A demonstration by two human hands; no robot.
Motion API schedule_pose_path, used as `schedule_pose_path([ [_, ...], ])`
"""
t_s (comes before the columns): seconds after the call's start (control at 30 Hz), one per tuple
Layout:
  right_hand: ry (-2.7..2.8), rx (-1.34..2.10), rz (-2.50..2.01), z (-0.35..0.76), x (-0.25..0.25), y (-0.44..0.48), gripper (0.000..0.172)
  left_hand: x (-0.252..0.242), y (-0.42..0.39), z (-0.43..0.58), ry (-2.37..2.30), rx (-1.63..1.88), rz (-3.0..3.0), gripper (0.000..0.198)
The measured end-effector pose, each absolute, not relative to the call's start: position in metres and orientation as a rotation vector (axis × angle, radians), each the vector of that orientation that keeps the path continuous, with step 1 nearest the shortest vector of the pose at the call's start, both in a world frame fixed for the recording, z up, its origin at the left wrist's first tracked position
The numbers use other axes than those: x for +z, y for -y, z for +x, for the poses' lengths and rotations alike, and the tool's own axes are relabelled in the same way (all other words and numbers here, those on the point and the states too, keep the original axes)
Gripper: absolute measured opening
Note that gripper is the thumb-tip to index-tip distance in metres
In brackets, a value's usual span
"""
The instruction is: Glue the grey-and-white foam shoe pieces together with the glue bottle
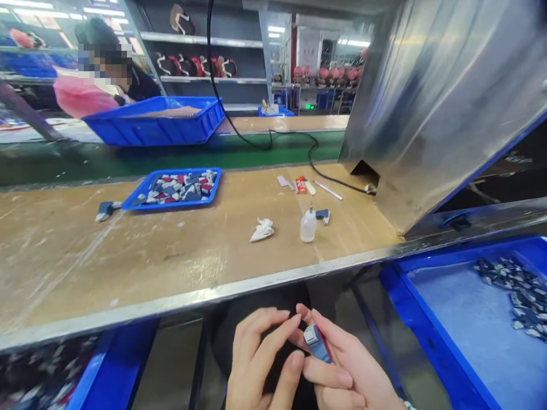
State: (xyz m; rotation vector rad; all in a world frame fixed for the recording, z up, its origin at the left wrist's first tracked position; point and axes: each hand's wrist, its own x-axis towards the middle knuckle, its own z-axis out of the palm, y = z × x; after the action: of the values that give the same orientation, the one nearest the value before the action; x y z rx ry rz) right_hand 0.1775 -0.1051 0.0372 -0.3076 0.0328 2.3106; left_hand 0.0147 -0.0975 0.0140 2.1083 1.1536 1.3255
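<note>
My right hand (346, 364) is closed around a small plastic part (317, 343) with a white end, a blue face and a red edge. Beside it, my left hand (265, 359) has its fingers curved and apart, the fingertips close to the part; whether they touch it I cannot tell. Both hands are in front of the bench edge, above my lap. On the bench (141, 262) ahead stand a clear squeeze bottle (308, 226) and a crumpled white cloth or tissue (262, 229). Another small blue-and-white part (323, 216) lies just behind the bottle.
A shallow blue tray (171, 206) holds many small parts, with loose pieces (106, 210) beside it. Blue bins (427, 336) flank me below bench height. A metal housing (410, 114) rises at right, with a black cable (239, 134) nearby. Across the bench, a person (137, 80) sits behind a blue crate (154, 128).
</note>
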Motion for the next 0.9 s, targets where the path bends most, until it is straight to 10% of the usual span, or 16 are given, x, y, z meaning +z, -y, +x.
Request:
schedule_pose_path([
  [0.27, -0.118, 2.441, -0.401, 0.151, 0.031, 0.120, 0.045, 0.025, 0.098, 0.003, -0.963, 1.187, 2.212, 0.017],
  [0.63, -0.759, 2.027, -0.678, 0.144, 0.041, 0.113, 0.006, 0.020, 0.095, -0.003, -1.099, 1.169, 1.845, 0.023],
  [0.9, -0.788, 1.973, -0.592, 0.144, 0.034, 0.114, 0.025, 0.019, 0.094, 0.003, -1.044, 1.097, 1.846, 0.023],
])
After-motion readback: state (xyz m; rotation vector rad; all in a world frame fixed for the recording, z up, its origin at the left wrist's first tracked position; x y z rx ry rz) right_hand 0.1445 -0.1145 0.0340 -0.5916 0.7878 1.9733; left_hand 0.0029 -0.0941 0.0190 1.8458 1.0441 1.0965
